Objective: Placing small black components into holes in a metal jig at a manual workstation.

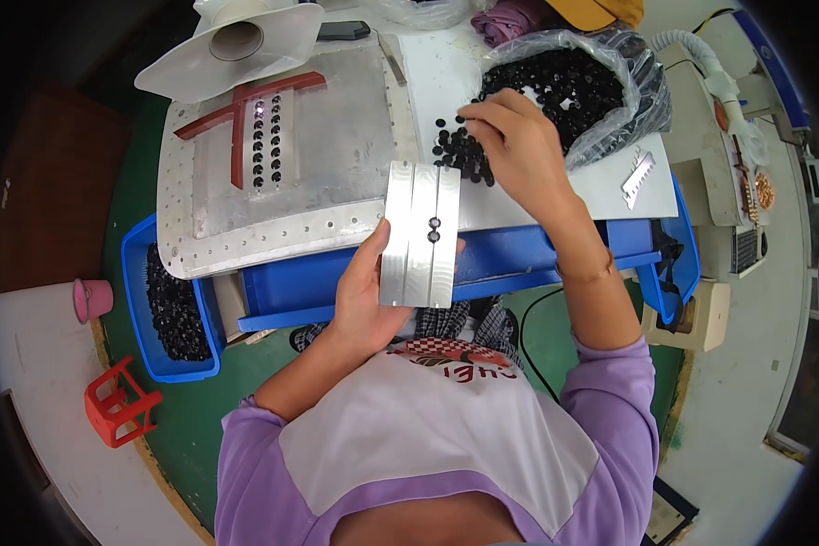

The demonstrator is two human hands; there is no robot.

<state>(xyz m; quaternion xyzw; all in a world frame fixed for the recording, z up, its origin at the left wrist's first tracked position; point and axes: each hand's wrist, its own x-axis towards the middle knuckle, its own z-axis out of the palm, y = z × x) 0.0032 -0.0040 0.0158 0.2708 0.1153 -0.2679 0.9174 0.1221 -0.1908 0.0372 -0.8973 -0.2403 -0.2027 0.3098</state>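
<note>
My left hand [366, 296] grips a silver metal plate [399, 246] with long grooves, tilted up in front of my body. Two black round pieces [434, 229] sit one behind the other in its right-hand groove. Over a loose heap of similar black pieces [473, 164] on the white tabletop, my right hand [519, 146] is closed, thumb and fingertips drawn together. Whatever lies between those fingertips is hidden or too small to name. An open clear plastic bag [648, 96] full of black pieces lies just beyond this hand.
A metal plate [337, 136] on the left carries a red T-shaped bar [238, 136] and two rows of black pieces [267, 141]. Above it hangs a white hood [282, 45]. Blue bins [211, 369] flank the table; a toothed metal strip [638, 180] lies at right.
</note>
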